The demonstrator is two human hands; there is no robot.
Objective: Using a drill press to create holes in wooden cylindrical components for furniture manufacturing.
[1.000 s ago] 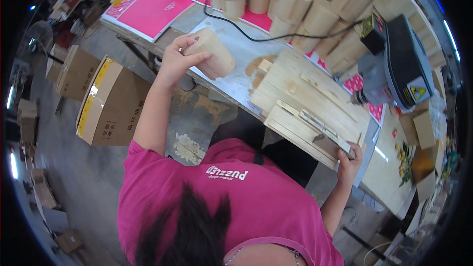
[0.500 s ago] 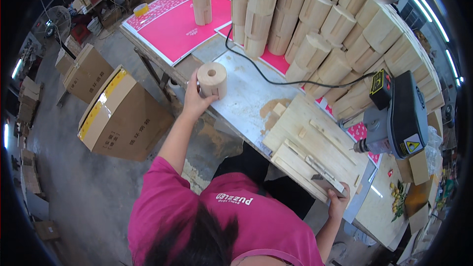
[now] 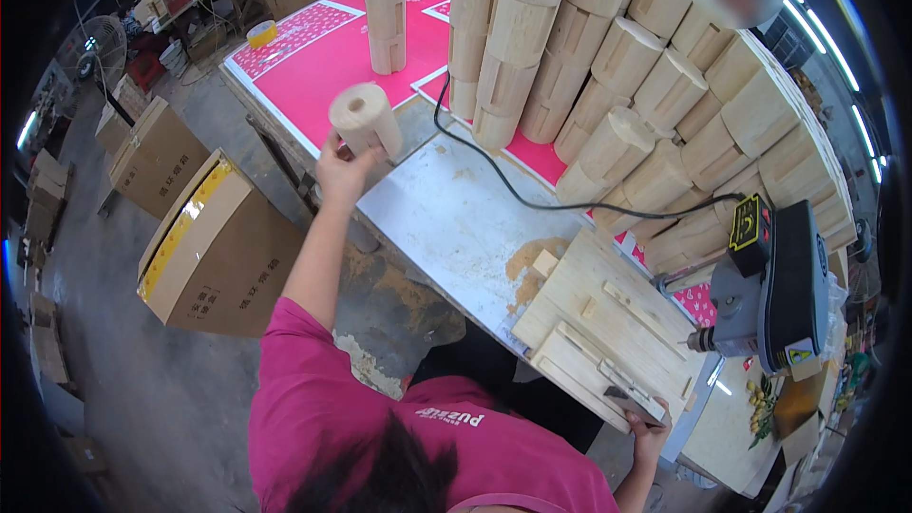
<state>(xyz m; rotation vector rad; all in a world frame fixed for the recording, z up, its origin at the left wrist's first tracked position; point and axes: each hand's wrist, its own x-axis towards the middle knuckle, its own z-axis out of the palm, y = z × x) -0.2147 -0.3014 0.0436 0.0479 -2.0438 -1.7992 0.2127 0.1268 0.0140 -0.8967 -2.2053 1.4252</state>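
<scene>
The left hand (image 3: 344, 174) is curled round the lower part of a wooden cylinder (image 3: 366, 123) at the near edge of the worktop (image 3: 418, 214), toward its left end. The hole in the cylinder's top shows, but the hand covers part of its lower side, and whether its base touches the worktop is hard to tell. The right hand (image 3: 649, 432) is closed on the end of a grey bar (image 3: 635, 406) at the near edge of a wooden board (image 3: 579, 299); the fingers under the bar are mostly hidden.

Stacked cylinders (image 3: 608, 57) fill the worktop's far edge, their tops partly cut off by the picture's rim. A black cable (image 3: 518, 195) disappears behind them. The drill (image 3: 760, 275), beside the board, hides some of what lies behind it.
</scene>
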